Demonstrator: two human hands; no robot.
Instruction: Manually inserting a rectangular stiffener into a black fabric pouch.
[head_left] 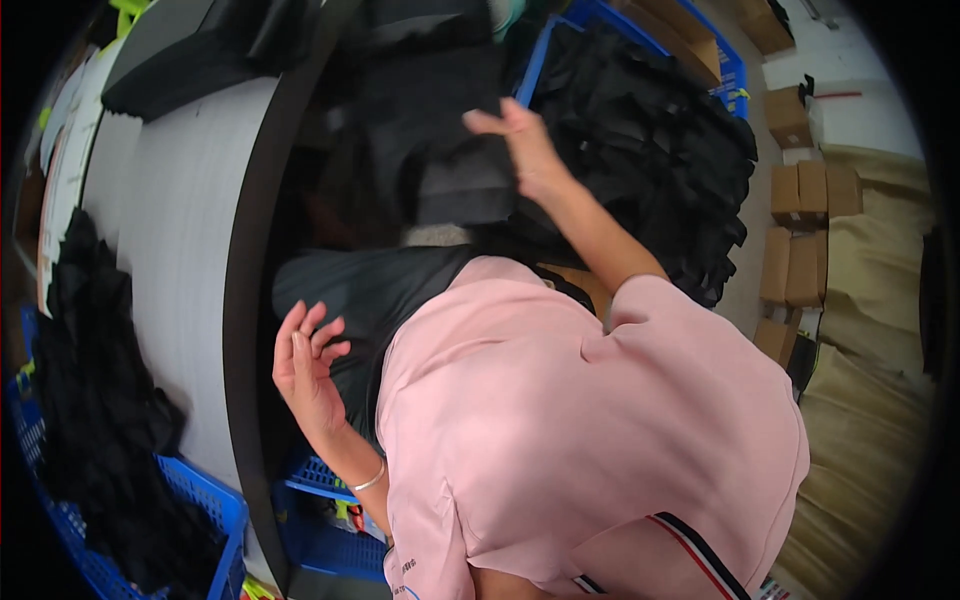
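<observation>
"Where is the left hand in the head view?"

"The left hand (311,378) hovers by a dark trouser leg (345,285), below a pink polo shirt's (590,390) far edge; its fingers are loosely bent, apart, and carry nothing visible."

"And the right?"

"The right hand (534,155), motion-blurred, reaches out with fingers parted, gripping nothing that shows. Just left of and below those fingertips sit black fabric pieces (450,180), blurred too; contact cannot be told."

"How far along is the work?"

"Unfinished, by my judgement. A loose heap of black cloth (640,160) fills a blue plastic crate (536,65) right of the right hand's fingers. Well left of the left hand's fingers, past a pale grey work surface (180,180), a second dark pile (100,370) spills over another blue crate (195,490)."

"Anything plainly done?"

"Nothing I can confirm: neither heap shows whether its pieces are handled or waiting. Cardboard boxes (800,190) stand farther right, contents unseen."
</observation>
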